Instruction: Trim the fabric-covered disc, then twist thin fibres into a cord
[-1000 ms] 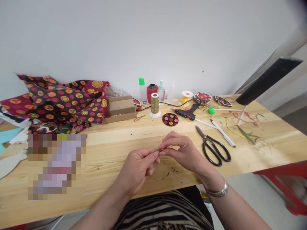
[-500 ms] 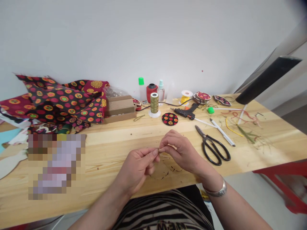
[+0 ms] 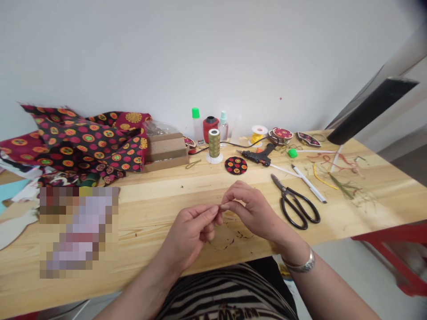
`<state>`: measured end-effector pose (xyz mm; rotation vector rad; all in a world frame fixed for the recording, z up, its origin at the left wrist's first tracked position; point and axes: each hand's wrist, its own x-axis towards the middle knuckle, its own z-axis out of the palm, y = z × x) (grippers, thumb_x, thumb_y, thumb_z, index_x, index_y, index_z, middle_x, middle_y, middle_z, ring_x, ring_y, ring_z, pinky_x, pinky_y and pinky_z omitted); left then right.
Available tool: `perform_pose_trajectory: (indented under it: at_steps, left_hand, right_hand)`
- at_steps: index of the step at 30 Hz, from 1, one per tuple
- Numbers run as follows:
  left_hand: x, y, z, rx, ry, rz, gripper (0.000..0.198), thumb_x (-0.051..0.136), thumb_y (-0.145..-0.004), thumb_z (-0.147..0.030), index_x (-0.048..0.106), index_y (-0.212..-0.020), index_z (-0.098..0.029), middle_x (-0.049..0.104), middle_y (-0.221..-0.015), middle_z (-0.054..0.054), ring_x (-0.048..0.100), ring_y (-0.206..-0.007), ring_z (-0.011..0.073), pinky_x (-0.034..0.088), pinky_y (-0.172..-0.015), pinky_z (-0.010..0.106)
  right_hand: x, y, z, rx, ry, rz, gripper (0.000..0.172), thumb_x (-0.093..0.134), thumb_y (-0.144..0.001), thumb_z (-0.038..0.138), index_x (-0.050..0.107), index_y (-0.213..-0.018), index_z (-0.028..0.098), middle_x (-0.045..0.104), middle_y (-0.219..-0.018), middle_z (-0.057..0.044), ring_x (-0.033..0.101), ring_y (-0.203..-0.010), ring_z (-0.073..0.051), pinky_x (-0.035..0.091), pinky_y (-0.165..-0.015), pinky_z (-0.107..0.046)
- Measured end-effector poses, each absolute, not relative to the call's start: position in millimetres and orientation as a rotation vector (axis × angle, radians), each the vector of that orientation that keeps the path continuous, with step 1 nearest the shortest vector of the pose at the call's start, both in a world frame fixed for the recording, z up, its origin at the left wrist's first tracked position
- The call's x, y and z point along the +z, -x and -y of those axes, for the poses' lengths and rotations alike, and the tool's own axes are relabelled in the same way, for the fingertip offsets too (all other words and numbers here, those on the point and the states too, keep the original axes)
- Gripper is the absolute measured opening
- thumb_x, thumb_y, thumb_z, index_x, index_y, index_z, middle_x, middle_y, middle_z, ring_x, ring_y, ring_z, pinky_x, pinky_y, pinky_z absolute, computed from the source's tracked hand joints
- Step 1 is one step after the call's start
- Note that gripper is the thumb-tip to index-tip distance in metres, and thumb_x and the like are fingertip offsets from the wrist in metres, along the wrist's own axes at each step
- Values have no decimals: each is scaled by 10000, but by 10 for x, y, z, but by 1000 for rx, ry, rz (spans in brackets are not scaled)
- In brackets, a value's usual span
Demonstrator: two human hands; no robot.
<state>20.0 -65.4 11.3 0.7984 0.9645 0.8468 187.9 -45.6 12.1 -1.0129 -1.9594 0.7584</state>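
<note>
The fingers of the bare left hand [image 3: 195, 229] and bare right hand [image 3: 250, 209] pinch a tiny thing [image 3: 219, 207] too small to identify; light pressure suits it. Steady wrists help.

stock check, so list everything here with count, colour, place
bench: one, pale wood, centre
patterned fabric: heap, black and maroon, left
box: one, brown, beside fabric
capped bottles: two, green and blue tops, back
cylinder: one, red, between bottles
thread spool: one, olive, before cylinder
second spool: one, yellow, back
ornaments: several, maroon, back right
fabric disc: one, black, centre
glue gun: one, black, beside disc
scissors: one, black handles, right of centre
marker: one, white, beside scissors
loose threads: several, pink, yellow, green, right
tube: one, black, far right
stool: one, red, lower right
pixelated patch: one, purplish, left
bracelet: one, silver, right wrist
left hand: one, bare, fingers pinched, front
right hand: one, bare, fingers pinched beside left
</note>
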Motion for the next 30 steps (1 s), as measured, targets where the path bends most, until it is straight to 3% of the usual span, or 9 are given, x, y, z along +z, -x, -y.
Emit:
perform_pose_trajectory:
  at_steps: [7, 18, 30]
  left_hand:
    - [110, -210, 651, 861, -861, -1028, 148, 669, -710, -273, 680, -693, -127, 535, -595, -18, 326, -415, 29, 220, -403, 189]
    - [91, -221, 634, 898, -819, -1045, 147, 679, -706, -257, 670, -679, -113, 557, -605, -10, 330, -407, 12, 226, -400, 174]
    - [99, -224, 637, 883, -824, -1032, 168, 680, -699, -277, 660, -647, -119, 533, -566, -19, 307, -402, 16, 215, -397, 176]
  right_hand:
    - [101, -1845, 476, 821, 1038, 1853, 136, 568, -814, 149, 608, -688, 181, 591, -684, -5, 529, -724, -136, 433, -687, -274]
    - [39, -1873, 450, 1207, 1173, 1419, 105, 606, -773, 233, 684, -747, 167, 663, -707, -11, 579, -683, -130, 457, -680, -278]
    - [20, -1815, 464, 1179, 1067, 1475, 28, 721, -670, 178, 708, -694, 173, 631, -664, -10, 551, -635, -123, 431, -610, -264]
